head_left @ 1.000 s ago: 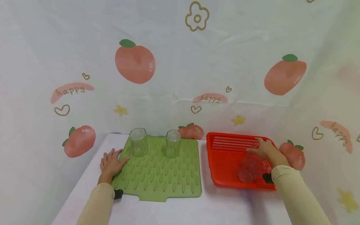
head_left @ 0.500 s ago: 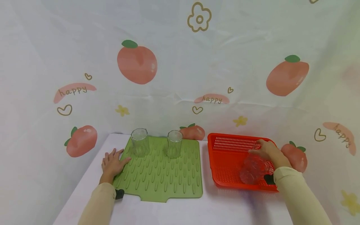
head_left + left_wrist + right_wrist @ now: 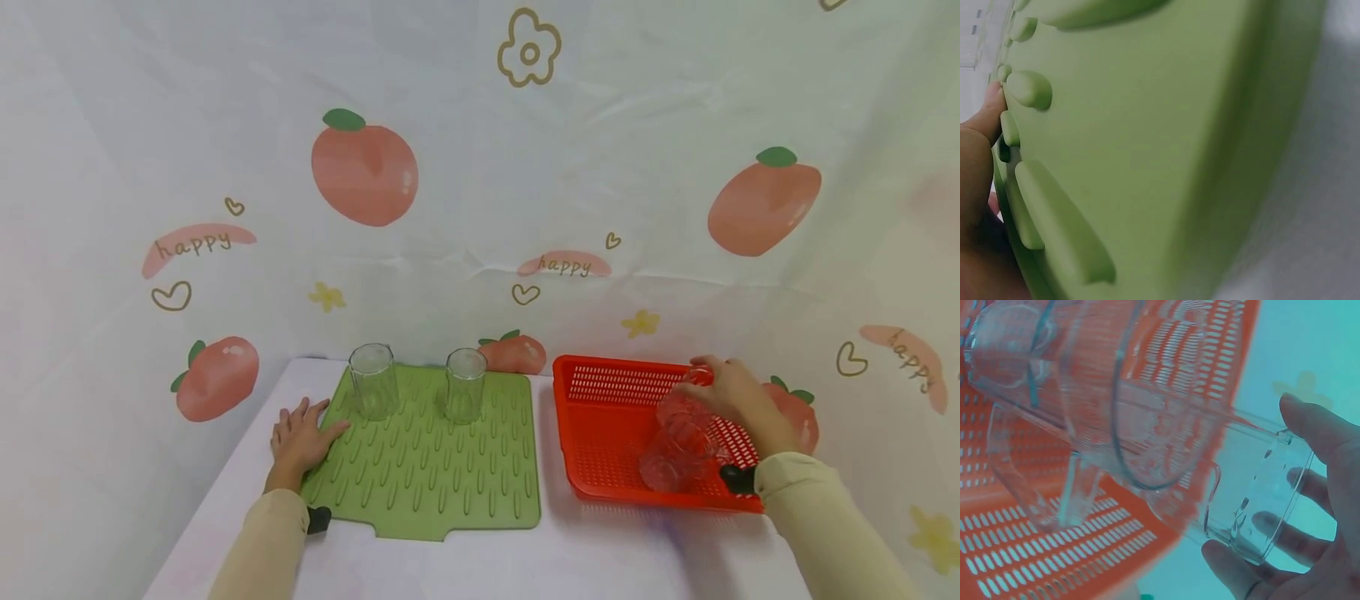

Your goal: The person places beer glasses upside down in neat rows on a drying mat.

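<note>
My right hand is over the right back part of the red basket. In the right wrist view its thumb and fingers grip a clear drinking glass around the end nearest the palm. More clear glasses lie on their sides in the basket, one with a handle showing. My left hand rests with spread fingers at the left edge of a green drying mat; the left wrist view has its thumb along the mat's ridged surface. Two clear glasses, a wider one and a narrower one, stand on the mat's back half.
Mat and basket lie side by side on a white table, with a narrow gap between them. A white curtain printed with fruit and hearts hangs right behind the table and at both sides.
My right hand has moved to the right and slightly up in the basket with the glass, uncovering more of the other glasses. The left hand stays in place on the mat's edge.
</note>
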Tool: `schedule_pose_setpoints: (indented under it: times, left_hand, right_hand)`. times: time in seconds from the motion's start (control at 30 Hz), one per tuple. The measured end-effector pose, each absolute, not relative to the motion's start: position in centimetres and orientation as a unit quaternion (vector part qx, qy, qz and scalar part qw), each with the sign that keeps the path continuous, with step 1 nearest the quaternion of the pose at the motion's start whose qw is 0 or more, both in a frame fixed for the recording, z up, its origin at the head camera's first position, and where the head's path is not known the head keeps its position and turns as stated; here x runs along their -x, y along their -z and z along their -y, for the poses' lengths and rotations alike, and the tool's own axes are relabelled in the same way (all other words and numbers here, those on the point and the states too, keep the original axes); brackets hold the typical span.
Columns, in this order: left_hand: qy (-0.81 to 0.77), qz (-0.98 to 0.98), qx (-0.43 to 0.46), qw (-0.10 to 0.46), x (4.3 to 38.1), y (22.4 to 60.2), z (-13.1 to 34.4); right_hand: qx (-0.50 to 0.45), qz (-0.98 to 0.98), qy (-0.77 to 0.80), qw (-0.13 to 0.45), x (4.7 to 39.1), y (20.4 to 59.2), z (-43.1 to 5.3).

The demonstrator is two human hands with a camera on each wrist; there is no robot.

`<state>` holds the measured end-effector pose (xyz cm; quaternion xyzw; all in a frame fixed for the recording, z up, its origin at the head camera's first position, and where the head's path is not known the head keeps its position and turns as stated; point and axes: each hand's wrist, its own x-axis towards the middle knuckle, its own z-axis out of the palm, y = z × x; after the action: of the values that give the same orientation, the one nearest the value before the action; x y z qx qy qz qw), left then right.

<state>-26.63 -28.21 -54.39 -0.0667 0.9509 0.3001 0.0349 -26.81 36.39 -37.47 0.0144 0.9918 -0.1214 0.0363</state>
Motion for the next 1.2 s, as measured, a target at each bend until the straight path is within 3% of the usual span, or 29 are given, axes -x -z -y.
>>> schedule_pose_setpoints:
  times: [0.93, 1.2]
  left_hand:
    - [-0.3, -0.95, 0.071, 0.042, 26.1, 53.9, 28.0]
    - [-0.299, -0.951, 0.073, 0.042, 26.3, 54.1, 28.1]
  right_hand:
    - [0.069, -0.969, 0.234, -0.036, 25.3, 33.1, -31.2]
    - [0.092, -0.948, 0.303, -0.03, 24.7, 32.9, -29.2]
